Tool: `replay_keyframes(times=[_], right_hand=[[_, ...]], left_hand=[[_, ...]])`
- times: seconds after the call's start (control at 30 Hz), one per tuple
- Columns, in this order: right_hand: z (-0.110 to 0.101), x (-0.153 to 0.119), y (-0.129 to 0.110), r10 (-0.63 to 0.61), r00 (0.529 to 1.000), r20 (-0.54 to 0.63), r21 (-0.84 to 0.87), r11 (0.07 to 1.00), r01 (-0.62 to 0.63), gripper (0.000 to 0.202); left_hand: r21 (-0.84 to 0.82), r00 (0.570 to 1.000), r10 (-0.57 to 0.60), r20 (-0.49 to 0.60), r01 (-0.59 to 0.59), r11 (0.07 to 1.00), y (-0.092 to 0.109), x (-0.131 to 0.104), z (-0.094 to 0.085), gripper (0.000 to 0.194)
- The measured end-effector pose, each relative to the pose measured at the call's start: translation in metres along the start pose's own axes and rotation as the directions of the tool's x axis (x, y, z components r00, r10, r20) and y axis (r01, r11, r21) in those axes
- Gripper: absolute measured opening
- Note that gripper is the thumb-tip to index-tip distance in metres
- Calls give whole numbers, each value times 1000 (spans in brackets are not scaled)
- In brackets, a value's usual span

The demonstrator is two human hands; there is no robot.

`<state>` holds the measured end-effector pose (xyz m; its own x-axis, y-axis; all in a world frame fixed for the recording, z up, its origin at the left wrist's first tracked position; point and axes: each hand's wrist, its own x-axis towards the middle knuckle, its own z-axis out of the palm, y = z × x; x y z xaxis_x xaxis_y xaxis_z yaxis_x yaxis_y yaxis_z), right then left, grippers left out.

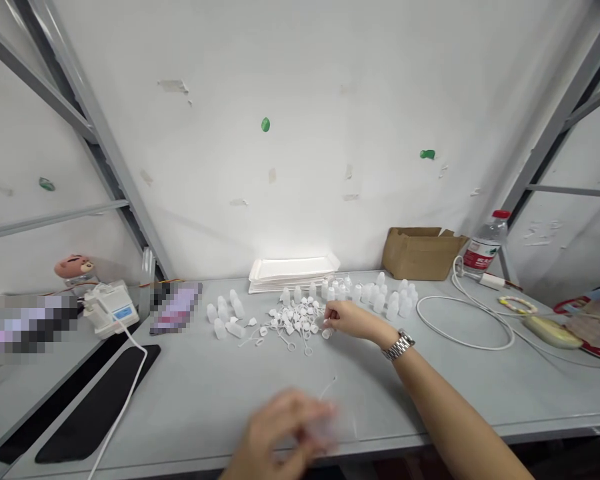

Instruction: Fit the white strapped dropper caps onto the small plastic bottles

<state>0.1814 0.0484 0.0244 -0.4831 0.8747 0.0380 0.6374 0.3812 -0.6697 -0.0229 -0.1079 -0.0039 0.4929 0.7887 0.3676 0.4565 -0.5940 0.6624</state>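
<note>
My right hand (350, 320), wearing a metal-band watch (399, 344), reaches to the right edge of a pile of small white looped caps (293, 317). Its fingertips are closed on a small translucent plastic bottle (327, 334), partly hidden by them. Nearer the front edge, my left hand (280, 427) is smeared by motion. Its fingers curl around a blurred translucent thing (323, 427), too smeared to name; a thin white strand (328, 387) shows just above it. Small translucent bottles (222, 313) are grouped left of the pile, and several capped ones (379, 299) stand behind and to its right.
White trays (295, 270) are stacked against the wall. A cardboard box (423, 253) and a red-capped water bottle (485, 245) stand at back right. A white cable (480, 348) loops across the right side. A phone (177, 308) and a black mat (97, 407) lie left.
</note>
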Motion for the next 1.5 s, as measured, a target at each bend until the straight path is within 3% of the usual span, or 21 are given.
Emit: replay_keyframes(times=[0.03, 0.07, 0.17, 0.27, 0.4, 0.5, 0.57, 0.63, 0.77, 0.87, 0.97, 1.07, 1.3, 1.4, 1.5], right_hand=[[0, 2, 2, 17, 999, -40, -43, 999, -19, 6], [1, 3, 5, 30, 997, -78, -88, 995, -37, 5], [3, 8, 13, 48, 993, -111, -172, 983, -67, 5], [5, 8, 14, 46, 996, -80, -175, 983, -60, 10], [-1, -1, -6, -67, 996, -50, -110, 992, 61, 34], [1, -12, -28, -271, 948, 167, 33, 962, 270, 31], [10, -18, -37, -357, 843, 402, 99, 933, 347, 30], [22, -21, -40, -374, 761, 530, 127, 922, 365, 29], [43, -19, -35, -383, 708, 593, 172, 920, 353, 22], [48, -16, -33, -380, 693, 612, 209, 924, 321, 21], [46, -15, -34, -329, 726, 604, 180, 944, 278, 23], [43, -14, -36, -265, 790, 553, 122, 963, 238, 20], [38, -6, -28, -141, 958, 249, 49, 990, 133, 6], [40, -2, -23, -139, 984, 113, 59, 989, 133, 4], [39, 0, -19, -117, 990, 81, 98, 989, 109, 3]], left_hand=[[-219, 982, -137, -128, 107, 970, 1, 22, -9, 29], [-427, 935, -278, -222, 163, 890, 2, 45, -18, 28], [-784, 818, -531, -220, 176, 595, -9, 105, -43, 34], [-904, 803, -594, -49, 217, 368, -39, 131, -55, 28], [-908, 767, -638, 65, 311, 281, -82, 122, -53, 28], [-971, 727, -685, 47, 195, 141, -97, 111, -54, 16], [-989, 737, -676, 18, 114, 98, -96, 108, -57, 13], [-994, 747, -665, 7, 75, 74, -92, 108, -61, 15], [-999, 756, -654, 25, 39, 7, -86, 109, -61, 20], [-999, 737, -676, 11, -23, -42, -85, 110, -59, 17], [-997, 706, -708, 17, -39, -64, -85, 109, -59, 11], [-997, 694, -718, 50, -8, -77, -84, 109, -62, 8], [-990, 717, -692, 80, -23, -137, -78, 109, -60, 18], [-993, 689, -723, 51, -39, -108, -74, 108, -61, 21], [-997, 689, -725, 15, -46, -64, -73, 108, -62, 16]])
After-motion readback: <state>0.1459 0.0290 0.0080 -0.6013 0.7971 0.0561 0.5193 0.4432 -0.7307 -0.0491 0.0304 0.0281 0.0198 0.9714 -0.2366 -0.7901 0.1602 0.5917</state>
